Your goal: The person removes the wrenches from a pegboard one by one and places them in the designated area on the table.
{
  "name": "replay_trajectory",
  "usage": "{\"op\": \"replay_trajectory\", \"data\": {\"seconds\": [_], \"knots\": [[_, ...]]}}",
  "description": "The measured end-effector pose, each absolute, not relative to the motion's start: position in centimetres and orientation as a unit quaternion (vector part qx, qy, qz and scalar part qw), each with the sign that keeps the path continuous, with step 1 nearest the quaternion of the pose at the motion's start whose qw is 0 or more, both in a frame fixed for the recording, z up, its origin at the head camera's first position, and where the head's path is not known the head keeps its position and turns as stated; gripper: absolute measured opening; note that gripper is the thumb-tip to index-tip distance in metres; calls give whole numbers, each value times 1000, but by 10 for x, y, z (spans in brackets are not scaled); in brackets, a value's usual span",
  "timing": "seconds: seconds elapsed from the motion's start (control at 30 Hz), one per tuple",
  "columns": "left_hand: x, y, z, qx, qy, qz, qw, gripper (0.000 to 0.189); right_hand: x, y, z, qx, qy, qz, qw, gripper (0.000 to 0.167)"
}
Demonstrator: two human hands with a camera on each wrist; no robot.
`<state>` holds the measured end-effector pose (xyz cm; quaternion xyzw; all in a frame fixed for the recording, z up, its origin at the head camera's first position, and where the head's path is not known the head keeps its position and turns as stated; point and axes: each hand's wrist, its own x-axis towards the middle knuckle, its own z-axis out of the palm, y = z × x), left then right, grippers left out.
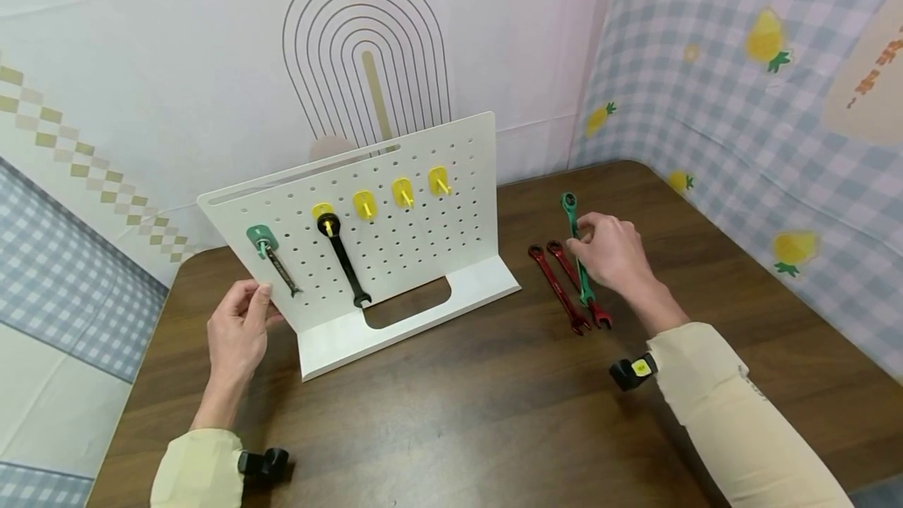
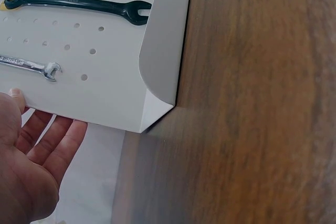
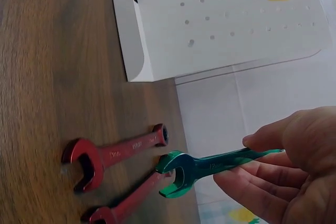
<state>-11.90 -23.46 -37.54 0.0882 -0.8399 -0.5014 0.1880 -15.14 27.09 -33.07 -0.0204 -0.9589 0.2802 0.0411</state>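
Observation:
My right hand point(image 1: 615, 252) pinches a green combination wrench point(image 3: 215, 165) between thumb and fingers. Its open end points toward the camera in the right wrist view, above two red wrenches point(image 1: 557, 288) lying side by side on the table. At the left, my left hand point(image 1: 238, 329) grips the side edge of a white pegboard point(image 1: 423, 245), thumb in front and fingers behind. On the board, a small chrome wrench point(image 2: 31, 66) hangs from a green hook point(image 1: 262, 237), and a larger dark wrench point(image 1: 344, 261) from a yellow hook point(image 1: 322, 210).
Three more yellow hooks point(image 1: 403, 192) on the board hold nothing. The board's base point(image 1: 487, 279) rests on a brown wooden table point(image 1: 451, 414). White cloth point(image 1: 176, 61) and checked cloth point(image 1: 705, 61) hang behind and to the right of the table.

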Motion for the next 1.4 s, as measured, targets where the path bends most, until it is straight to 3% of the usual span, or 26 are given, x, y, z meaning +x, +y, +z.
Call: {"op": "replay_trajectory", "data": {"seconds": [1.4], "knots": [[-120,-235,-376,96,-838,-506,183,30,-156,308,-346,-45,-979,190,-53,45]]}}
